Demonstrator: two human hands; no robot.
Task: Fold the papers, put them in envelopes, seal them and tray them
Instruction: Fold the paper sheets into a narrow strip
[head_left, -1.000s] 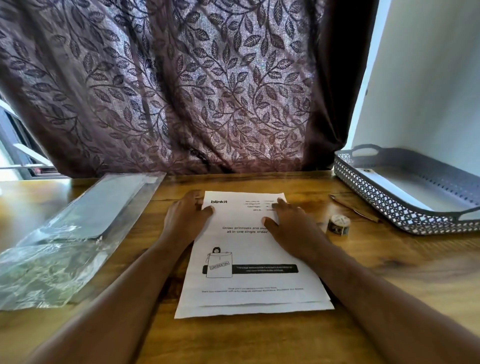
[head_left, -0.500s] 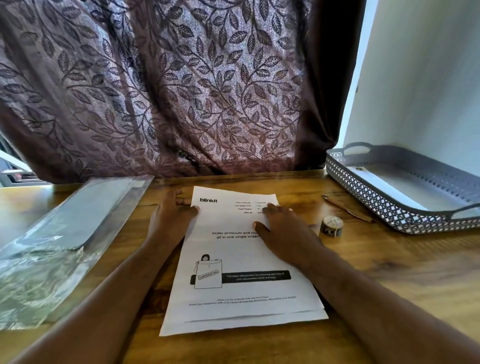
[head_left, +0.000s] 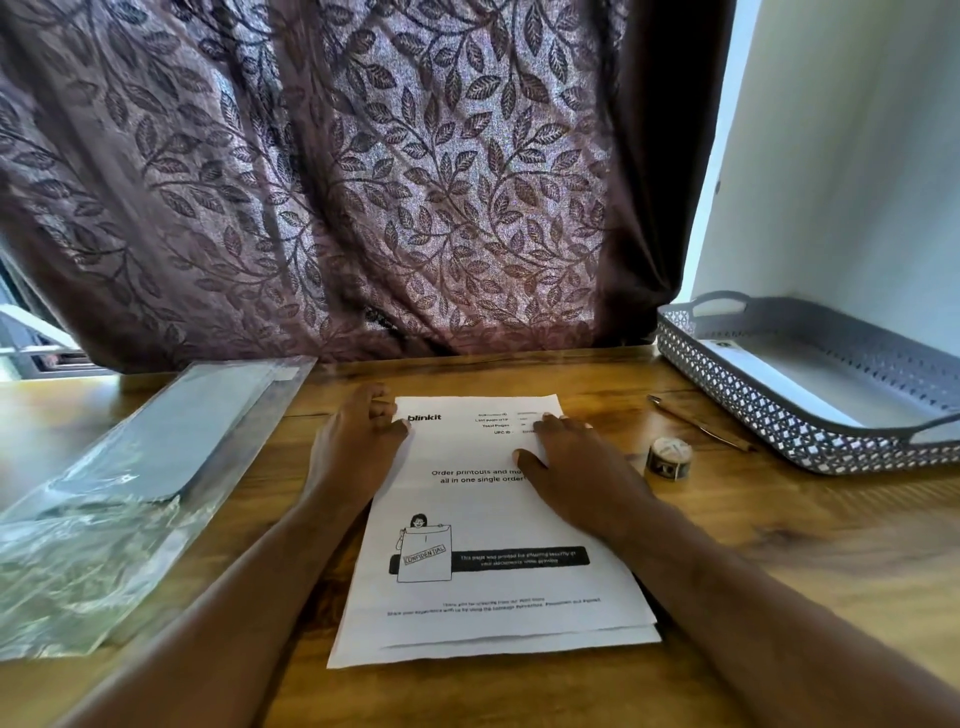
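Plastic packet (head_left: 130, 467): far left on the table (head_left: 779, 545), clear wrapper crumpled at its near end, a flat grey stack inside
Left hand (head_left: 358, 447): at the papers' top-left corner, fingers loosely bent, thumb tip on the sheet, gripping nothing
Papers (head_left: 488, 519): printed white sheets, stacked flat mid-table, a lower sheet's edge showing at the near end
Right hand (head_left: 576, 473): palm down, fingers straight, pressing the top sheet's upper right
Tape roll (head_left: 669, 457): just beside the right hand, clear of the papers
Tray (head_left: 753, 410): grey lattice, far right, a flat white item lying inside
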